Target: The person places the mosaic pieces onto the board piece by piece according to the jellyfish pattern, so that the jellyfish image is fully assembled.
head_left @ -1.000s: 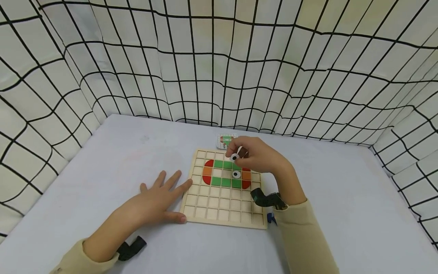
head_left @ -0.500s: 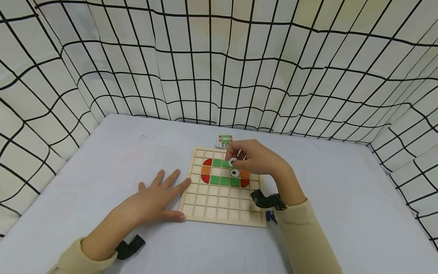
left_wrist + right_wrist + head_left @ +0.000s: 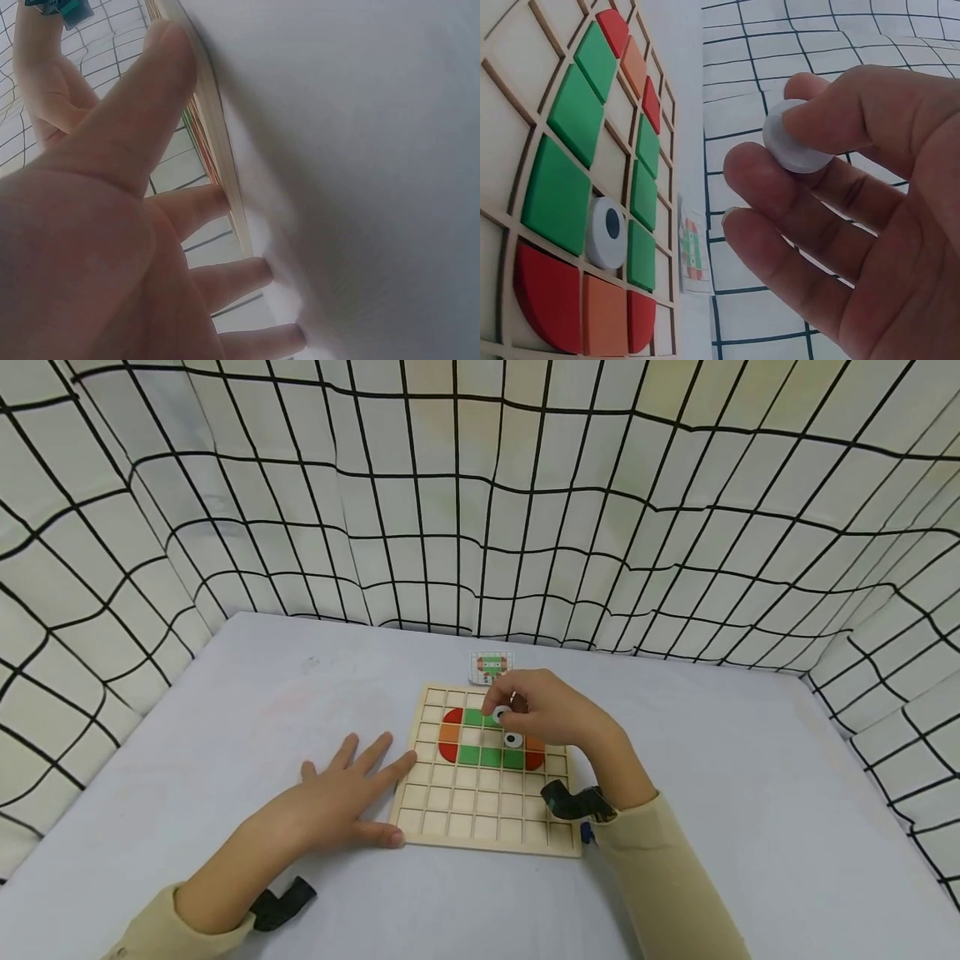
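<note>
Board point(image 3: 472, 810) lies flat on the white table point(image 3: 750, 793), and from far away I see the right hand point(image 3: 553, 706) over it. Its thumb and fingers pinch a round eye piece point(image 3: 799, 154) above the board. A second eye piece point(image 3: 606, 232) sits between two green tiles point(image 3: 555, 195), next to an orange tile point(image 3: 605, 315). The left hand point(image 3: 330, 806) has its fingers spread, touching the board's left edge. A small picture card point(image 3: 491, 665) lies just past the board.
</note>
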Action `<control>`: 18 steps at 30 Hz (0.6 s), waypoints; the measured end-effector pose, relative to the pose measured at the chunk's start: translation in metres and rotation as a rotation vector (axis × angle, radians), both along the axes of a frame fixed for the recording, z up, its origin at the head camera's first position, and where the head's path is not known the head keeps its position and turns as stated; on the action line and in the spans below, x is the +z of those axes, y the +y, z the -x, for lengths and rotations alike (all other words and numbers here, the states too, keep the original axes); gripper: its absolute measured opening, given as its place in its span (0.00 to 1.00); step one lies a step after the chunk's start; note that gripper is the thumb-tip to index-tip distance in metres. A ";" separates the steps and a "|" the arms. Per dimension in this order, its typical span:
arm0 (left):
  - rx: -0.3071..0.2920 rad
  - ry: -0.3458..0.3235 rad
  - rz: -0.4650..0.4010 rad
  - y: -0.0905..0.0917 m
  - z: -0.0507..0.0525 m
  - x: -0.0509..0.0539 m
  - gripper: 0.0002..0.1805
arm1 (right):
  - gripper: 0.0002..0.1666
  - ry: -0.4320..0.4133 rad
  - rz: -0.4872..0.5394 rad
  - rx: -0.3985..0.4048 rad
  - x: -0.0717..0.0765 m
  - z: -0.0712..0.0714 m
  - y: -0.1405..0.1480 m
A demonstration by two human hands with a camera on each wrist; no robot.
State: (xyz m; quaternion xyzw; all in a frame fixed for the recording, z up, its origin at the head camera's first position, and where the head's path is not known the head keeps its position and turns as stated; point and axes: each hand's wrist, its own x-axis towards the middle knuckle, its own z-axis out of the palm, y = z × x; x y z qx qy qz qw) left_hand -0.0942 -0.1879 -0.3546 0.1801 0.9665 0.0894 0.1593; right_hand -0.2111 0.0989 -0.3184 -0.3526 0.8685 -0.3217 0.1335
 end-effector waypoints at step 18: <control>-0.005 0.004 0.003 -0.001 -0.001 0.000 0.56 | 0.05 0.009 -0.002 0.001 -0.022 0.001 -0.021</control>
